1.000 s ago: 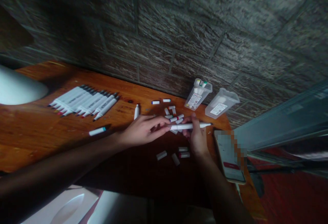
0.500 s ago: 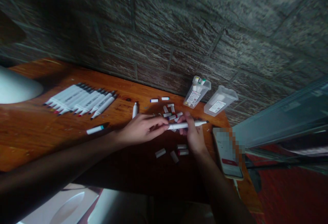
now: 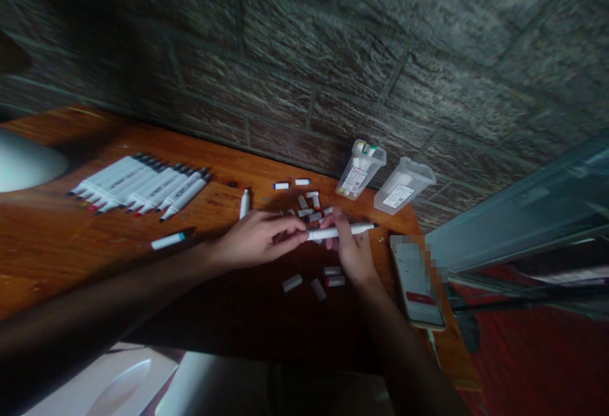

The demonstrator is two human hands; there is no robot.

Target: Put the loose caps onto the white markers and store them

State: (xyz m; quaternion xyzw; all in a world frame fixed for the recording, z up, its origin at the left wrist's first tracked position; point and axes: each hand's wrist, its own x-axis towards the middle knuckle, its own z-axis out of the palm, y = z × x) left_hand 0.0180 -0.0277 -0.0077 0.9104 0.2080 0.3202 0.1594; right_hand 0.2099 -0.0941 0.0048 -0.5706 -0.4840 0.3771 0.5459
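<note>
A white marker (image 3: 328,233) lies level between my two hands, its dark bare tip pointing right. My right hand (image 3: 353,254) is closed around its middle. The fingertips of my left hand (image 3: 259,236) pinch its left end, which they partly hide. Several loose marker caps (image 3: 313,217) are scattered just behind the hands, some covered by my fingers. More caps (image 3: 318,289) lie on the table nearer to me. Behind my left hand is another uncapped white marker (image 3: 244,204).
On the left, several uncapped markers (image 3: 143,184) form a row, with a teal-ended marker (image 3: 167,241) in front. Two clear plastic boxes (image 3: 404,186) stand by the brick wall; the left box (image 3: 360,170) holds markers. A phone (image 3: 419,286) with a cable lies at the table's right edge.
The whole view has shifted slightly, so everything sits a little further left. Both hands keep their hold on the marker, with little visible movement.
</note>
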